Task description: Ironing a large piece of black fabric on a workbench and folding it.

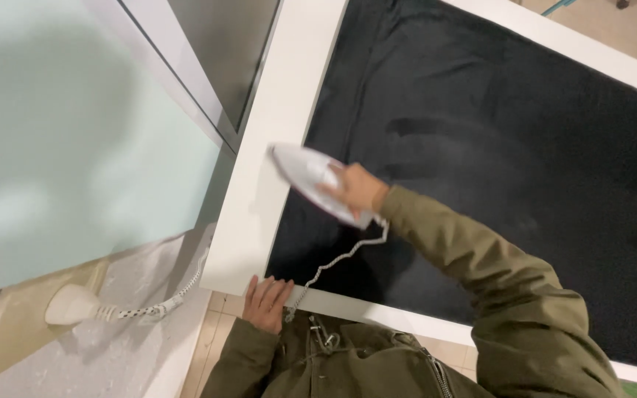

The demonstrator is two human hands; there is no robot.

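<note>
My right hand (357, 189) grips the handle of a white and lilac iron (311, 177), which rests over the left edge of a black cloth (495, 147) spread on a white table (274, 147). The iron's tip points toward the upper left, partly over the bare white border. My left hand (265, 301) lies flat with fingers apart on the table's near corner, holding nothing. A braided white cord (337, 259) runs from the iron's back, across the cloth and over the table edge by my left hand. Both arms wear olive green jacket sleeves.
The cord continues to a white plug (75, 304) in a beige wall socket (9, 324) at the lower left. A pale green wall (60, 133) and a white framed glass door (208, 59) stand left of the table. Tiled floor (219, 309) shows below the table edge.
</note>
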